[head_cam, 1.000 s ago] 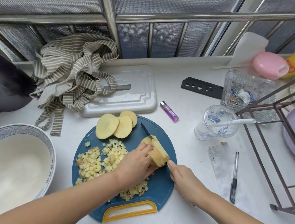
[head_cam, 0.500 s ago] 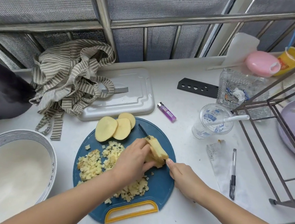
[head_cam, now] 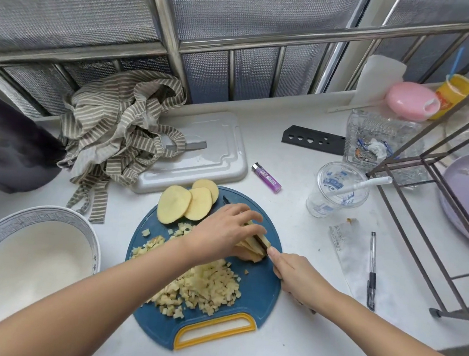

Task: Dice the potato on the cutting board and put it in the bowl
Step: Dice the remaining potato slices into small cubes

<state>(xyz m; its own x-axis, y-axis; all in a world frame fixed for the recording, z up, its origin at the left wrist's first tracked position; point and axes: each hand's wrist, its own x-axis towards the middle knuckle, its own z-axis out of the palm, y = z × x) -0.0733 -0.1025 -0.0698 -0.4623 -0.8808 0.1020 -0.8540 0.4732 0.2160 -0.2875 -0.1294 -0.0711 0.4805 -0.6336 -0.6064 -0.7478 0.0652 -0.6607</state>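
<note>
**Potato Strips Going Under the Knife**

A smooth, round blue plastic cutting board (head_cam: 263,294) with a yellow loop handle is lying on the pale worktop (head_cam: 298,342). The left hand (head_cam: 222,233) is holding down a stack of pale yellow potato strips (head_cam: 252,249), its fingers (head_cam: 248,216) curling over the top. The right hand (head_cam: 301,280) is gripping a dark knife (head_cam: 225,199), forefinger stretching along the spine and the blade sitting in the stack. Rough little cubes (head_cam: 207,286) are heaping up on the board's near half. Three flat oval slices (head_cam: 185,204) are overlapping at its far rim. The glazed white bowl (head_cam: 26,215) is standing just left of the board, not touching it. Bare worktop is showing between the board and a pen (head_cam: 371,270).
</note>
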